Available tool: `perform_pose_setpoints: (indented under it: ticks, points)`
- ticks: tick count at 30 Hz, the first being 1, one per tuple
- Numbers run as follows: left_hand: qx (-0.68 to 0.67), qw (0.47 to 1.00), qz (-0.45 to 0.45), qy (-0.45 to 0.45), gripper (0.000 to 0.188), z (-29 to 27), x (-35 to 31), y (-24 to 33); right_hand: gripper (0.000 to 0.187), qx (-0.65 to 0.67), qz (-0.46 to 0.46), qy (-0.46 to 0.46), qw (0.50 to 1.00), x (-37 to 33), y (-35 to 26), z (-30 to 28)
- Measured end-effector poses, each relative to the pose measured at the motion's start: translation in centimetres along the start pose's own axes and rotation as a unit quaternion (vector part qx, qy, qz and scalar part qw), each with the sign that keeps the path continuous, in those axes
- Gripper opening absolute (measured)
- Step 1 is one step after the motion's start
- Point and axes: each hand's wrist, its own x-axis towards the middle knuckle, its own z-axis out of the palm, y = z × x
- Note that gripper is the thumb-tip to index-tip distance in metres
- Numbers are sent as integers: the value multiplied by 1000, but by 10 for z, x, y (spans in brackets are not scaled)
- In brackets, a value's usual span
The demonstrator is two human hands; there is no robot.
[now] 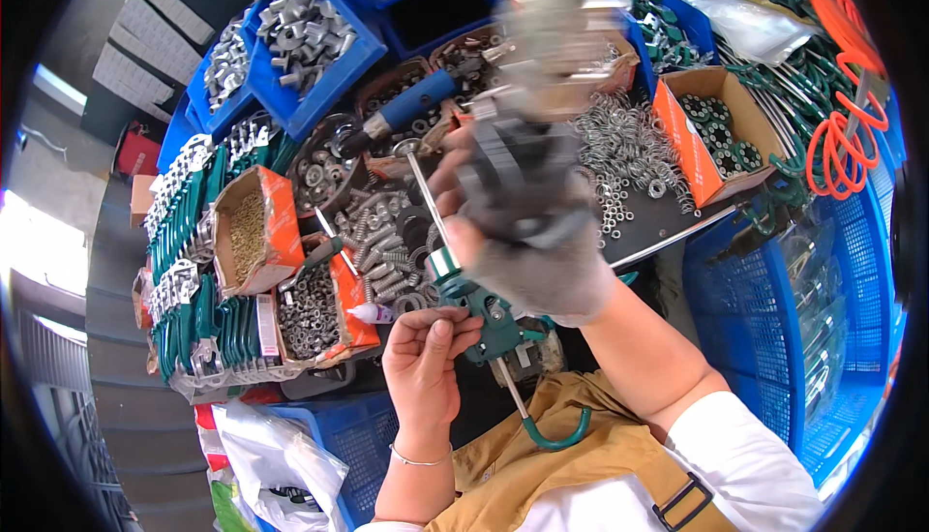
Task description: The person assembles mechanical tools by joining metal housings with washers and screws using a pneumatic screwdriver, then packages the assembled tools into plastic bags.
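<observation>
My bare left hand (431, 353) pinches the edge of a green caulking gun body (496, 324). Through that body runs a thin metal rod (426, 188), with a round plate at its far end and a green hook (558, 435) at the end nearest me. My right hand (542, 266), in a grey glove with bare fingertips, is above and beside the rod, closed around a black and pale grey power tool (523, 169). Motion smears the tool, so its exact kind does not show. A blue-handled tool (416, 101) lies beyond the rod.
Springs (377, 242), small nuts (310, 314) and wire coils (629, 140) cover the bench. Green triggers (208, 314) stand stacked at left. Blue bins (358, 58) line the back; a blue basket (740, 290) stands at right under orange coiled hoses (842, 150).
</observation>
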Motion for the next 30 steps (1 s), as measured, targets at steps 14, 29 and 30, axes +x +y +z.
perform_pose_setpoints:
  ticks: [14,29,30]
  points:
    - [-277,933,-202,-106,22,15,-61,0,69,64,-67,-131,987,-73,-124,5]
    - [-333,895,-183,233,14,-49,-52,-22,61,95,-84,-133,983,-87,-95,-12]
    - [-287,899,-176,279,14,-51,-48,-18,63,76,-43,-94,992,-93,-93,-9]
